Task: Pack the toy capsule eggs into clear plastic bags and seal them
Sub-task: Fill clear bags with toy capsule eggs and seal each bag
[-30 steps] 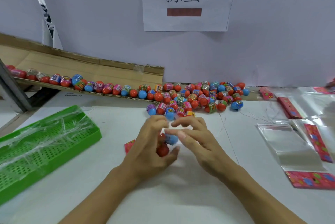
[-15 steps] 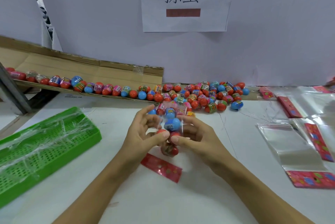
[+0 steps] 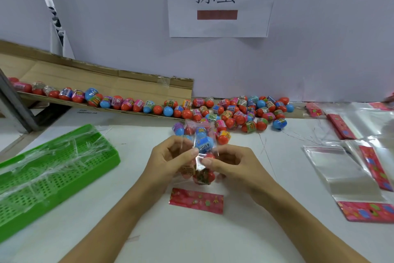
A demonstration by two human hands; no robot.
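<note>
A: Head view shows us both hands raised just above the white table (image 3: 277, 177), with a clear plastic bag (image 3: 200, 147) between them. Our left hand (image 3: 168, 160) pinches the bag's left side between thumb and curled fingers; our right hand (image 3: 232, 162) pinches the film on the right the same way.

B: And what's inside?

A: A blue capsule egg (image 3: 203, 140) sits uppermost, and below it we can make out red-bottomed eggs (image 3: 203, 176), at least two. The bag's red printed header (image 3: 196, 200) hangs at the near end, low over the table.

B: So which step do we judge ourselves on?

A: Filling looks finished for this bag; we seem to be at settling the eggs and closing the far, open end. Whether that mouth already has its flap folded we cannot tell, since the film is too clear to read there.

B: What does the next move call for?

A: Keeping the blue egg from sliding out while we fold and press the flap flat. Then the bag probably goes to the green basket (image 3: 64, 169) on our left. The loose egg pile (image 3: 238, 113) lies at the back, fed along the cardboard chute (image 3: 85, 83), and empty bags (image 3: 341, 173) wait on our right for the following round.
</note>
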